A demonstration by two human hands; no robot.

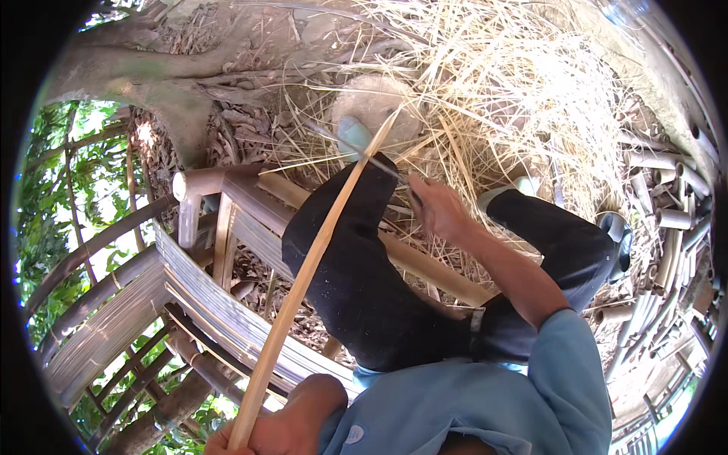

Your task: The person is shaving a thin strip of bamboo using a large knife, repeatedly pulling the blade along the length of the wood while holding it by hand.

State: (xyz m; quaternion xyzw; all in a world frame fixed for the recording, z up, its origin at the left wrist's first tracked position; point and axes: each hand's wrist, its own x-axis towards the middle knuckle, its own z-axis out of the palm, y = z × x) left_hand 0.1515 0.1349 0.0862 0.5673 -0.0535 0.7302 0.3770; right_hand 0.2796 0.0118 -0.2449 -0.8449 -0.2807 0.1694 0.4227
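Observation:
A long, pale bamboo strip [302, 292] runs slantwise from the lower left up over my left knee. Its near end is wrapped by my left hand [262, 434], closed low at the picture's bottom edge. My right hand [441, 212], beyond my lap, is closed round the dark handle of a knife [388, 166]. The thin grey blade points to the far left and crosses the strip near its far end, by my knee. Whether the edge bites into the strip, I cannot tell.
Loose bamboo shavings [523, 83] cover the ground ahead, around a round flat block [383, 102]. A slatted bamboo bench [243, 303] stands at my left. Cut bamboo lengths [675, 220] lie piled on the right. Thick tree roots [174, 98] spread at the far left.

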